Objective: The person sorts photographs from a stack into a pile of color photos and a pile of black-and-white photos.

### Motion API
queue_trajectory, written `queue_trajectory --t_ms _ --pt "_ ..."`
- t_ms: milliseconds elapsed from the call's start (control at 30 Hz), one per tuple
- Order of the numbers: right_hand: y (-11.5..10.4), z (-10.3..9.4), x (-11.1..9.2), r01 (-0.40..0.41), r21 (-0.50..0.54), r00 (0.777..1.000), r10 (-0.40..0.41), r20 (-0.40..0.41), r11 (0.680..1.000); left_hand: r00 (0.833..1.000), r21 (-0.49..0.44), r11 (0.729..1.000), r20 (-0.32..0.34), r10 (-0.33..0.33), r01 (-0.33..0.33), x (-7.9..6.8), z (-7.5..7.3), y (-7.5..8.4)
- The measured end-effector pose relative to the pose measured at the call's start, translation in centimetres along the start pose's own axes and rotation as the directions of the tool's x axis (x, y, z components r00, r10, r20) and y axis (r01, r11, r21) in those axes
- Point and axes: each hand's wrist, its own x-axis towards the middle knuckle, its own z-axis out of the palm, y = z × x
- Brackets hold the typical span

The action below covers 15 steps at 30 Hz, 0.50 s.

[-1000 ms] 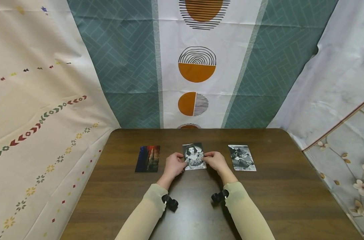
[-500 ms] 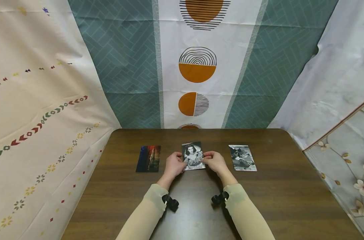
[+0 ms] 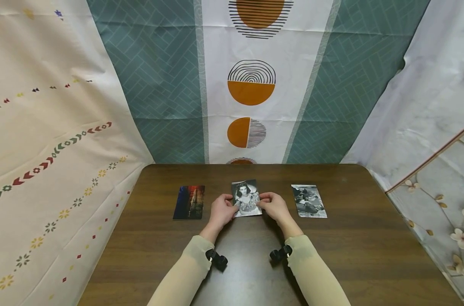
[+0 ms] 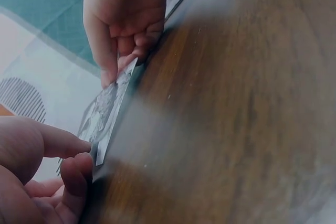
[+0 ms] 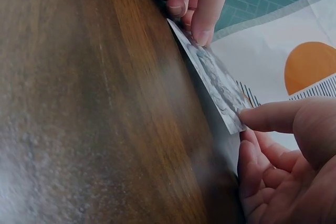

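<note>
Between both hands is a black-and-white photo (image 3: 247, 198) of a person in a patterned dress. My left hand (image 3: 222, 211) pinches its left edge between thumb and fingers. On the opposite edge, my right hand (image 3: 274, 207) pinches it the same way. The wrist views show the photo (image 4: 109, 109) tilted, its near edge a little above the table, with the thumbs on the printed face and curled fingers behind. To the left lies a dark blue and red picture (image 3: 189, 202); to the right, another black-and-white photo (image 3: 309, 201).
All three pictures are in a row on the far part of a brown wooden table (image 3: 239, 263). A patterned cloth (image 3: 251, 85) hangs behind the table's far edge. Other cloths hang along the left and right sides. Each wrist carries a small black camera.
Over the last second the middle photo has risen and shifted very slightly left, its far edge a bit higher. Both hands keep their hold; the side pictures stay put.
</note>
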Motion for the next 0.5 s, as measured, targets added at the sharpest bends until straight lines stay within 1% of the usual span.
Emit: queue_trajectory --t_ms 233,333,500 --pt "0.3 -0.2 -0.1 0.006 -0.039 1.000 -0.006 -0.005 0.999 1.000 -0.004 1.000 -0.024 0.013 -0.014 -0.1 0.3 0.0" --pt "0.2 -0.5 -0.2 0.007 -0.040 1.000 -0.007 0.001 0.999 1.000 -0.024 1.000 -0.019 0.016 -0.017 -0.2 0.4 0.0" --pt "0.0 -1.3 -0.5 0.025 -0.052 1.000 -0.024 0.015 0.998 0.999 -0.048 0.998 -0.010 0.051 -0.051 -0.3 0.4 0.2"
